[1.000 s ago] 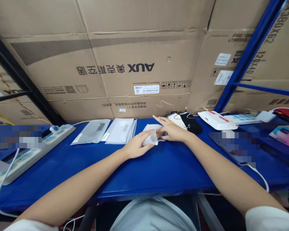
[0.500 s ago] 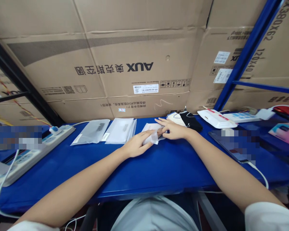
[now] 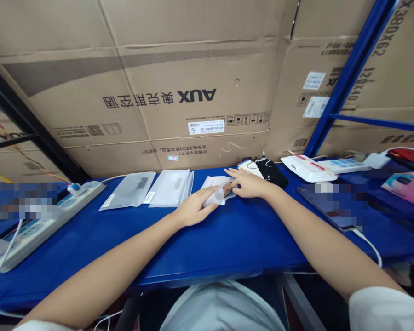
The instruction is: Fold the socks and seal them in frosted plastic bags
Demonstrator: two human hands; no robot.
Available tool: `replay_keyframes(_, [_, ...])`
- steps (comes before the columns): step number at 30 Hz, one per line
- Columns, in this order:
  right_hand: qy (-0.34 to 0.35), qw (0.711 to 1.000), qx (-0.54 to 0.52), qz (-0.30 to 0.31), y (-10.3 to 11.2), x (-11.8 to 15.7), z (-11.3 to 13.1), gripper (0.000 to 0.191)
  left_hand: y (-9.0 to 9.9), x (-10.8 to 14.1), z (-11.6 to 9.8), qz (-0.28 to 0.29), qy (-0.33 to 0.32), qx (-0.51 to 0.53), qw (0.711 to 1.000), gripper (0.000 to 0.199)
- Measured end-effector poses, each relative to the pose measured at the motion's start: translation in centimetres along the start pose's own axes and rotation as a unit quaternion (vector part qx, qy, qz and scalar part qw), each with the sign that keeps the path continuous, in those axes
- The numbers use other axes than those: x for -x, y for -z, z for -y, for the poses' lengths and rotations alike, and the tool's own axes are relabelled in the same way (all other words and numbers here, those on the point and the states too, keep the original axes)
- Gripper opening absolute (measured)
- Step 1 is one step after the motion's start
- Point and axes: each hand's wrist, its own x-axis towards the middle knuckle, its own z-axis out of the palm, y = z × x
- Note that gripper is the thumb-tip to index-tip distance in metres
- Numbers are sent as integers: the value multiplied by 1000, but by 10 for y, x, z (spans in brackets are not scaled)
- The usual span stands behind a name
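My left hand [image 3: 195, 205] is closed around the near end of a small translucent plastic bag [image 3: 221, 198], its thumb along the front edge. At the bag's opening, my right hand [image 3: 250, 183] has its index finger stretched out and its other fingertips on a dark brown item [image 3: 228, 187], partly inside the plastic. The fingers cover much of this item, so its kind is unclear. Beneath and behind lies a pale flat packet [image 3: 211, 180]. Black-and-white folded fabric [image 3: 272, 172] rests just beyond my right hand.
Frosted plastic bags lie to the left, one single [image 3: 129, 191] and one stack [image 3: 169, 187]. A long power strip [image 3: 51, 220] runs along the left. On the right are a white box-like device [image 3: 307, 168], a phone [image 3: 326, 207] with a cable, and another power strip [image 3: 345, 164]. Cardboard [image 3: 193, 64] stands behind.
The camera view has shifted slightly. My right fingers have moved a little at the bag's opening, and more of the brown item shows. My left hand keeps its grip.
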Motion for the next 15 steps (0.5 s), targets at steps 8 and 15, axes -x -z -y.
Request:
replay_keyframes(8, [-175, 968, 11, -180, -4, -10, 17, 19, -10, -2, -8, -85, 74, 50, 992, 51])
replay_keyframes(15, [-321, 890, -307, -99, -30, -20, 15, 11, -29, 3, -18, -27, 56, -62, 996, 51])
